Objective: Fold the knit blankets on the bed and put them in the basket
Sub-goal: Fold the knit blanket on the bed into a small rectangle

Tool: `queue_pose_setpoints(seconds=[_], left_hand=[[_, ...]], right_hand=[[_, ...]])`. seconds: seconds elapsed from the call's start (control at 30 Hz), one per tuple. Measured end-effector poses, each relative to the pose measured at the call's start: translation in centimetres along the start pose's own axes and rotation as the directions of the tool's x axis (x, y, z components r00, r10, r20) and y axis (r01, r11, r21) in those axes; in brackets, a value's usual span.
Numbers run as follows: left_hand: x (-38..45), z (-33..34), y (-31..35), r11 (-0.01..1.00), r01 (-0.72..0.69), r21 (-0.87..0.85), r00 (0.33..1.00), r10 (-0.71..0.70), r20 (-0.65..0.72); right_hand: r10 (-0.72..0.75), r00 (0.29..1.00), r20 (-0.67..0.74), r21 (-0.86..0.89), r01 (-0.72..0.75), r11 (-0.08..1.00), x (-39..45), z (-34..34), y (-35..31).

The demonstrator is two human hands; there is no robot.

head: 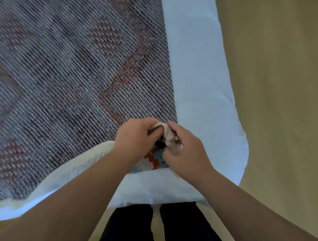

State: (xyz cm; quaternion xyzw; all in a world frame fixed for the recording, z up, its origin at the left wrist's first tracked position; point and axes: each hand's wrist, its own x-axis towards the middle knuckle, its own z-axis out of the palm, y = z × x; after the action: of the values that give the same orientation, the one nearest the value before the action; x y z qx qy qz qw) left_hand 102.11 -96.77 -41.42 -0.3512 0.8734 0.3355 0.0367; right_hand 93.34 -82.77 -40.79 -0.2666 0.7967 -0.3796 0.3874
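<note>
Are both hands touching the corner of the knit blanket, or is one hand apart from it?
Touching. The head view shows the left hand and the right hand both pinching the cream corner of the knit blanket, bunched between their fingers.

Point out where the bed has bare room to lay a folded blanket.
Bare white sheet runs between the knit blanket and the bed's right edge; a narrower strip lies along the near edge. Both hands, left hand and right hand, crowd the blanket's near corner.

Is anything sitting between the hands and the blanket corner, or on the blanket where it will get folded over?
Nothing visible does. The left hand and right hand both already pinch the near corner of the knit blanket, which lies spread on the bed with nothing on it. No basket is in view.
</note>
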Motion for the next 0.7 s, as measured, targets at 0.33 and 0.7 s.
queue_pose_setpoints(seconds=[0.33, 0.7], left_hand=[[13.6, -4.1, -1.4, 0.917, -0.282, 0.283, 0.959, 0.280, 0.047], [21.2, -4.8, -3.7, 0.908, -0.258, 0.330, 0.966, 0.253, 0.060]], right_hand=[[-0.067, 0.921, -0.385, -0.075, 0.042, 0.996, 10.9, 0.2, -3.2], [-0.021, 0.960, -0.280, -0.136, -0.018, 0.991, 17.6, 1.6, -4.6]])
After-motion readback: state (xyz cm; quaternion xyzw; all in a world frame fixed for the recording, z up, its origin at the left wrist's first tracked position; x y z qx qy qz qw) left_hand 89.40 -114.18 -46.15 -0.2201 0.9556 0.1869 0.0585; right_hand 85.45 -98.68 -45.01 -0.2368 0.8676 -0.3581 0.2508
